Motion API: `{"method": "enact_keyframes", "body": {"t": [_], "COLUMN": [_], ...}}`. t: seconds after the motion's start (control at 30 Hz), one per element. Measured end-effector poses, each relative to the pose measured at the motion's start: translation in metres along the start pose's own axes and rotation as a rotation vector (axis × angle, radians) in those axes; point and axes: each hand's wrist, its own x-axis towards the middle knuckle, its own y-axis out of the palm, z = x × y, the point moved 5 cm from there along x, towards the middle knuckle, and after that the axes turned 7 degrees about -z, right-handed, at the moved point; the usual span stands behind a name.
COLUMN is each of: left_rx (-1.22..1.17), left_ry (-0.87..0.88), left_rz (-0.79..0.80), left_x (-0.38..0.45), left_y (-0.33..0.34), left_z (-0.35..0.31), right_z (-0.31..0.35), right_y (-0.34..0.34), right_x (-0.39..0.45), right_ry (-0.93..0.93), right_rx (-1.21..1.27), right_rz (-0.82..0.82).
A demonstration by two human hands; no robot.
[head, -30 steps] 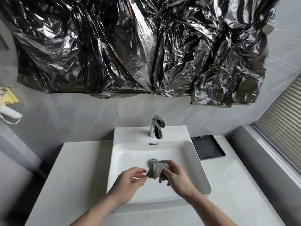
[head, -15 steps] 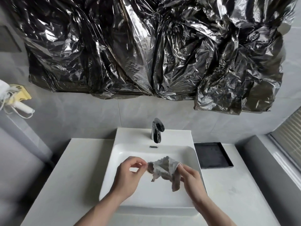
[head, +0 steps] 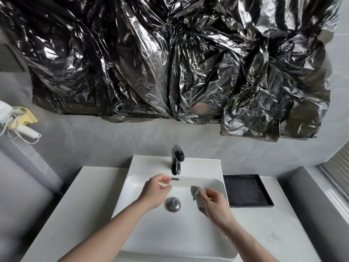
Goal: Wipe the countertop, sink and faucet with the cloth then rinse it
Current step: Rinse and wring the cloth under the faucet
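A white rectangular sink [head: 132,220] sits in a pale countertop [head: 75,208], with a dark faucet [head: 176,159] at its back and a chrome drain plug [head: 172,204] in the basin. My right hand [head: 215,203] holds a small grey cloth [head: 196,197] over the right part of the basin. Over the basin's back left, my left hand [head: 155,191] hovers just below the faucet, fingers loosely curled around nothing I can see.
A black tray [head: 247,190] lies on the counter right of the sink. Crumpled black plastic sheeting [head: 170,57] covers the wall above. A white and yellow device [head: 20,120] hangs on the left wall. A grey ledge [head: 311,205] runs along the right.
My hands have drawn apart. The left hand let go of the cloth and moved up toward the faucet; the right hand carried the cloth to the right, uncovering the drain plug.
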Motion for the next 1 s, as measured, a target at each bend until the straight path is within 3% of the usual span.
{"method": "enact_keyframes", "body": {"t": [0.1, 0.33, 0.6, 0.8, 1.0], "left_rx": [-0.076, -0.312, -0.522, -0.568, -0.352], "left_ry": [-0.039, -0.333, -0.461, -0.433, -0.226], "left_rz": [0.033, 0.090, 0.034, -0.003, -0.075], "left_x": [0.033, 0.071, 0.073, 0.077, 0.054], "left_y": [0.012, 0.041, 0.041, 0.038, 0.036], "left_z": [-0.034, -0.062, -0.065, -0.070, -0.058], "right_z": [-0.003, 0.007, 0.008, 0.004, -0.009], "right_y": [-0.008, -0.013, -0.005, -0.005, 0.005], "right_x": [0.010, 0.019, 0.025, 0.041, 0.052], "right_ry": [-0.011, -0.105, 0.014, -0.104, -0.049], "right_rx": [-0.085, -0.209, -0.027, -0.232, -0.135], "right_rz": [-0.012, 0.035, 0.119, 0.092, 0.135]}}
